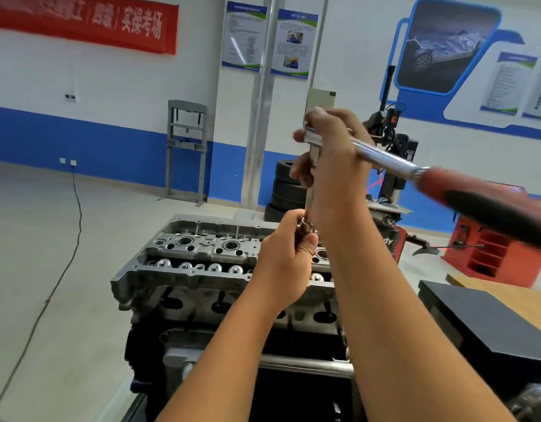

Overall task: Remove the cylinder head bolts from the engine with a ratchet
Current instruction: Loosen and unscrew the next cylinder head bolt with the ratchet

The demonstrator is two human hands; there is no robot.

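Note:
The engine stands in the middle of the view, its aluminium cylinder head [183,254] open on top with valve springs and bores showing. My right hand [330,153] grips the head of a chrome ratchet [382,156] raised well above the engine. Its red and black handle [488,208] points to the right, toward me. A long extension bar [309,193] hangs down from the ratchet head. My left hand [284,263] grips the lower end of that bar, where a socket and a bolt head [305,225] peek out above my fingers. The bolt's shank is hidden.
A black case [476,324] lies on a wooden bench [525,300] at the right. Behind the engine are stacked tyres [286,187], a tyre machine [391,141] and a red cabinet [500,254]. A grey press frame [187,147] stands by the wall. A cable [65,263] runs across the floor at left.

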